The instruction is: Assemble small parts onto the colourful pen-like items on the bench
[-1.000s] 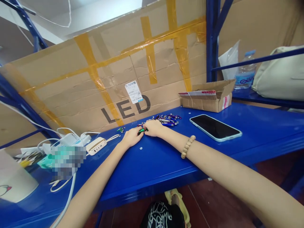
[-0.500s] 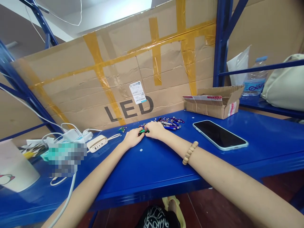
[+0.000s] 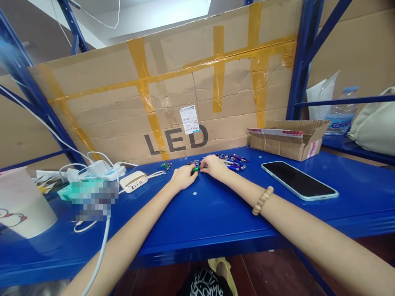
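Along the far edge of the glossy blue steel table point(image 3: 234, 224), a loose pile of small purple-and-silver metal tubes point(image 3: 231, 161) lies just past the right hand point(image 3: 215, 166), with a few small green-and-silver pieces point(image 3: 166, 165) off to the left. A small green-and-silver cylinder point(image 3: 195, 169) sits between the hands, near the table's back edge. The left hand point(image 3: 184, 177) and the right hand meet over it, the fingers point(image 3: 189, 171) of both curled inward and pinching it, with the fingertips hiding part of it. A wooden bead bracelet point(image 3: 263, 200) circles the right wrist.

To the right, an open brown cardboard box point(image 3: 288, 142) stands with its flaps raised, its inside hidden from this angle, beside a black-screened smartphone point(image 3: 299, 180). On the left are a cream-and-gold multi-port charger point(image 3: 133, 181) and a white paper cup point(image 3: 24, 203) with a cartoon print, its contents out of sight. Behind the box, a clear plastic water bottle point(image 3: 341, 117) stands on a blue shelf point(image 3: 345, 146).
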`<move>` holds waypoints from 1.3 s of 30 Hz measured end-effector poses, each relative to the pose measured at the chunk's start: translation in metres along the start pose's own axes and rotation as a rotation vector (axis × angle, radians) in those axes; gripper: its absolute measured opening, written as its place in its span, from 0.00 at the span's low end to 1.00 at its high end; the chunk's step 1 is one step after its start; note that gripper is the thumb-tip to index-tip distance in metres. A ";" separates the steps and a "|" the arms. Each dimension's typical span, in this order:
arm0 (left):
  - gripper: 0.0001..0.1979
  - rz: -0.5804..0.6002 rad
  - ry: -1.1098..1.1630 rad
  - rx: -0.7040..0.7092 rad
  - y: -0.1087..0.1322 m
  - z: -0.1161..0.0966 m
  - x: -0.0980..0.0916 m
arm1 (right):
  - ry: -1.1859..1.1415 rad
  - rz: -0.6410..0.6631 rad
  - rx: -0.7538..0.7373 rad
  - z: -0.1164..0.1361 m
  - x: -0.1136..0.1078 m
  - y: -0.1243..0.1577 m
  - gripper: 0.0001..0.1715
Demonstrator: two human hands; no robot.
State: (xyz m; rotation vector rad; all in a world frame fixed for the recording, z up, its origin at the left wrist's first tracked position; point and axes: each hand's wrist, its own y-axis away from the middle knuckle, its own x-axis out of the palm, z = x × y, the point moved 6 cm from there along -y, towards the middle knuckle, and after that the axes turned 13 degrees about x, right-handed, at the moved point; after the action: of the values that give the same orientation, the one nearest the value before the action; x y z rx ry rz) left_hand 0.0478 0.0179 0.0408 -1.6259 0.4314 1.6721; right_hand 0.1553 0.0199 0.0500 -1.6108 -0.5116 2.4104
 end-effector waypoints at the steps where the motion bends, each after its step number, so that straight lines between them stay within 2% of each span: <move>1: 0.12 0.005 -0.003 -0.002 0.000 0.000 0.000 | -0.019 -0.002 0.008 -0.002 0.000 -0.002 0.04; 7: 0.13 0.015 -0.010 0.016 0.000 -0.001 -0.001 | -0.105 -0.006 0.038 -0.011 0.002 -0.008 0.10; 17: 0.15 0.016 0.007 -0.008 0.003 -0.001 -0.001 | -0.174 -0.115 0.029 -0.003 -0.010 -0.001 0.08; 23: 0.15 -0.048 0.069 -0.047 0.006 -0.001 -0.008 | -0.158 -0.083 0.023 0.000 -0.010 0.001 0.07; 29: 0.15 -0.118 0.073 -0.057 0.007 -0.003 -0.015 | -0.176 -0.133 0.052 -0.003 -0.009 -0.001 0.15; 34: 0.16 -0.141 0.084 -0.024 0.007 -0.004 -0.016 | -0.379 -0.174 0.035 0.003 -0.019 0.002 0.14; 39: 0.16 -0.149 0.116 0.020 0.007 -0.006 -0.017 | -0.840 -0.046 0.118 0.002 -0.011 0.000 0.14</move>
State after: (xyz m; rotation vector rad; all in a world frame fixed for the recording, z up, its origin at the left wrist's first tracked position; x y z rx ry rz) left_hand 0.0456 0.0038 0.0540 -1.7027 0.3732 1.4642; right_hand 0.1580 0.0161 0.0604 -0.4649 -0.4908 2.9270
